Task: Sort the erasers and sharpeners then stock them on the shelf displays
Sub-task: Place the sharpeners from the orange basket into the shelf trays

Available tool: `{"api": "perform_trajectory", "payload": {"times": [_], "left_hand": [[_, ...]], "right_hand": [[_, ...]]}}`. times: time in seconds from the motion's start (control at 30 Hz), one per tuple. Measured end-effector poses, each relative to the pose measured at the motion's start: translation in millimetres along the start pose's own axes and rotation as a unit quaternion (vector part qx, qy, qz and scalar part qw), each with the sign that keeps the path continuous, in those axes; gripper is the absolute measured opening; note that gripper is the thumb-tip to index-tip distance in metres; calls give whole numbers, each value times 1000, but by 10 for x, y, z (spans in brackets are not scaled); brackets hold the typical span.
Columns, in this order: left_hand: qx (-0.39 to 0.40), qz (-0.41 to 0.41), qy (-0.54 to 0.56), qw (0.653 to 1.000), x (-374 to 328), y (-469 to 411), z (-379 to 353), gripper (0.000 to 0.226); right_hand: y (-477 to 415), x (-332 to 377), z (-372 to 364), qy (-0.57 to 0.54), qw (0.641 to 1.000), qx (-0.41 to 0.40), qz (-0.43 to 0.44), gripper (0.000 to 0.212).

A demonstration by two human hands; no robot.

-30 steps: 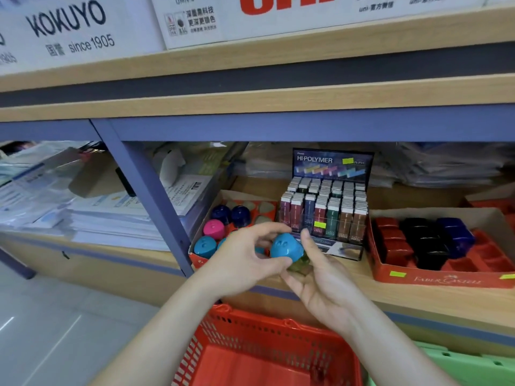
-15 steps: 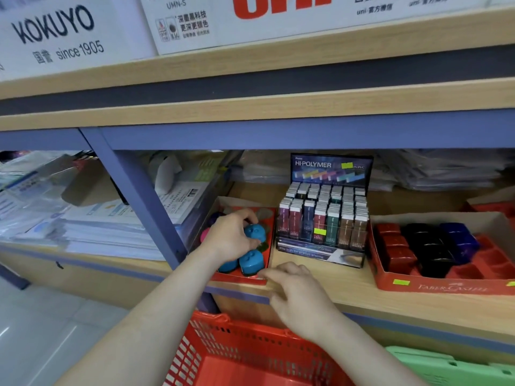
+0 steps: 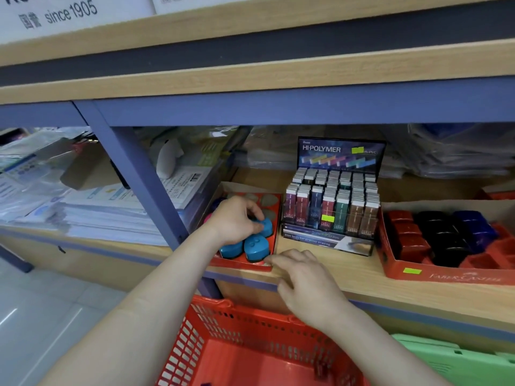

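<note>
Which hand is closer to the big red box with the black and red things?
Right. The right hand rests on the shelf edge, left of the Faber-Castell box. The left hand is farther left, gripping a blue sharpener beyond the eraser display.

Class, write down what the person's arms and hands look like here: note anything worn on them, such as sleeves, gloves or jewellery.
The left hand and right hand are bare, with no gloves, and no rings show. Both forearms are uncovered as far as the picture reaches: no sleeves, watch or bracelet in view.
</note>
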State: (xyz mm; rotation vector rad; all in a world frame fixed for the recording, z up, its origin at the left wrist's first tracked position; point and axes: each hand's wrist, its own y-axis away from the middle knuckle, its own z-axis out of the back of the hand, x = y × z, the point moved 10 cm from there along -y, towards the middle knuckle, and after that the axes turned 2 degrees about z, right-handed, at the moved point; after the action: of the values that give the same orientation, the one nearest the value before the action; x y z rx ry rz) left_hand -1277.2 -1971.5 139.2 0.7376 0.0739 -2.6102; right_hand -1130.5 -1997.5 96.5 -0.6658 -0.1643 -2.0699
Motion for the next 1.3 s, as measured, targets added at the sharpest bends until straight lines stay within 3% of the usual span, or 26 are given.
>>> {"api": "perform_trajectory", "payload": {"times": [0.1,0.17,0.23,0.33,0.43,0.53,0.63,0.73,0.8,0.97,1.17,1.3], "left_hand": [[-72,-53,-60,994,-183,186,177,15],[-132,-95,-43,986,-261,465,329,19],[-130,-130,-19,983,-238,771,304,22],[-30,-150,-32,988,31,1116,-145,21],[114,-127,-93,981,593,1316,-946,20],[259,-85,-172,947,1321,1568,-1815,25],[378,-59,-253,889,1965,1884,-2500,27],[435,-54,-307,845,2406,2071,-2950,41],[450,-29,-310,837,2587,2131,-3168,56],[442,61,-285,848,2810,2377,-3605,78],[398,78,-257,877,2530,2443,-3769,67],[375,41,-229,898,2378,2367,-3758,61]], "right_hand": [[87,-8,104,-19,1000,-18,2,47],[208,-17,137,-31,999,-24,4,36],[353,-15,13,-19,1000,10,17,23],[589,-130,-560,59,987,150,16,19],[927,-484,-1367,127,938,322,-34,23],[1239,-821,-2009,138,892,419,-100,27],[1485,-1054,-2569,111,866,459,-164,39],[1719,-1260,-2977,94,847,454,-260,55],[1814,-1370,-3129,100,844,426,-311,61],[1950,-1446,-3447,121,843,384,-356,62],[1868,-1325,-3561,78,867,316,-377,60],[1821,-1327,-3601,-4,850,301,-433,60]]}}
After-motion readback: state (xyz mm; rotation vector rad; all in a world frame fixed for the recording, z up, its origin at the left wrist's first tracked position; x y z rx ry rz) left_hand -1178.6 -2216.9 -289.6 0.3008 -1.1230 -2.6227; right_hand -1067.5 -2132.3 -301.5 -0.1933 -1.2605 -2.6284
